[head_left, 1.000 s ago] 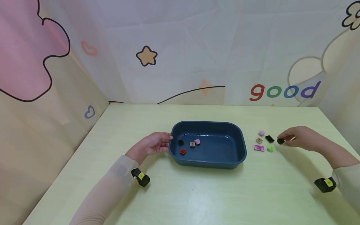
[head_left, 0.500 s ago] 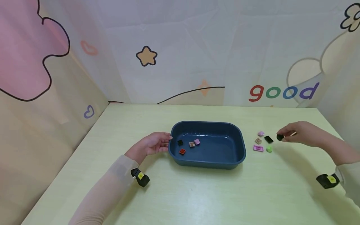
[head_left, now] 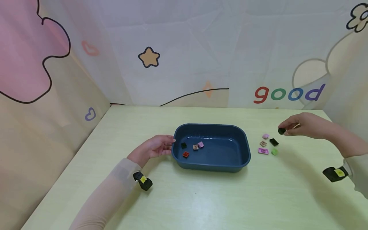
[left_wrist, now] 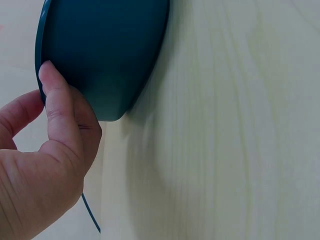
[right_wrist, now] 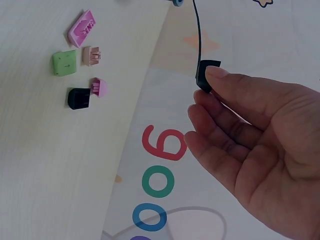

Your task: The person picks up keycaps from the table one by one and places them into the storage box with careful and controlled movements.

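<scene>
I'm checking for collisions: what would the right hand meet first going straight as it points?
Probably the pale pink piece on the table, though the right hand looks raised and may pass over toward the blue tub; depth is unclear.

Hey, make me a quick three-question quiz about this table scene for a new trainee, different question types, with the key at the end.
1. True or false: the left hand grips the rim of the blue tray.
2. What colour is the piece pinched by the right hand? a) orange b) black c) white
3. How many small things lie inside the tray?

Key: 1. True. 2. b. 3. Four: a dark piece, a red piece, a beige piece and a pink piece.
</scene>
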Tool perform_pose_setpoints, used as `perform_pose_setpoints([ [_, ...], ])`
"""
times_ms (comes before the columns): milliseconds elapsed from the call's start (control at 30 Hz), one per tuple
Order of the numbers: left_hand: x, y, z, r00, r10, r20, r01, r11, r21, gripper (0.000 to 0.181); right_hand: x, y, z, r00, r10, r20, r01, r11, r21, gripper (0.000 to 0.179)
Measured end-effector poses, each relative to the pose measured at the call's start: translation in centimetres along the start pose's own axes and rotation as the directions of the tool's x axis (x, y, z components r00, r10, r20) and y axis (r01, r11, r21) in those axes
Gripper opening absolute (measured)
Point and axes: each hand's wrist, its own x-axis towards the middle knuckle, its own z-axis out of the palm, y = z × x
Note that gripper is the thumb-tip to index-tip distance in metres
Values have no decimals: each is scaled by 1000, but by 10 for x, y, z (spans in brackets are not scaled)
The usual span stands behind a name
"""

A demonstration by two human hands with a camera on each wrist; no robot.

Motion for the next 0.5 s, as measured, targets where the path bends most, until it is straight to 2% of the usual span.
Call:
perform_pose_setpoints([
  [500, 0, -1, -1, 1000, -8, -11, 8, 1000, -2, 21, 10, -23, -15, 999, -36, 14, 35, 998, 56, 31],
])
